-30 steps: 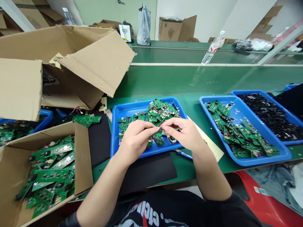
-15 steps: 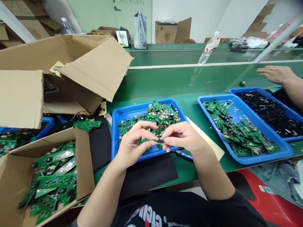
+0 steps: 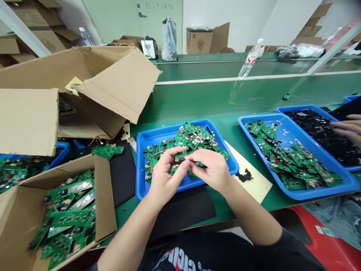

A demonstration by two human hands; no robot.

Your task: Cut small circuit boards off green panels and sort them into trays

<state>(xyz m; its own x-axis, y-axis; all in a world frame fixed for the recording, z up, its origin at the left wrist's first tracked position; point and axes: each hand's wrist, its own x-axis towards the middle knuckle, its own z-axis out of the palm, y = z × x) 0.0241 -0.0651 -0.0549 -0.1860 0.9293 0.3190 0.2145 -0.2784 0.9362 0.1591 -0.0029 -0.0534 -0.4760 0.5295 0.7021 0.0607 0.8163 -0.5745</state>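
The left hand (image 3: 167, 177) and right hand (image 3: 211, 167) meet over the blue tray (image 3: 140, 162) of green boards (image 3: 194, 135), fingertips pinching a small dark part (image 3: 182, 159), drawn closer together than half a second ago. Beside the tray, black pieces (image 3: 244, 175) now show on a cream sheet (image 3: 258, 188). Farther right, a co-worker's hand (image 3: 349, 128) sits lower in view than before; its grip I cannot tell.

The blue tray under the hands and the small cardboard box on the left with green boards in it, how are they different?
The blue tray has low sides and rounded corners; the cardboard box is brown, with taller sides and sharp corners. Many boards in the box look longer than those in the tray. Both are open on top and hold green boards.
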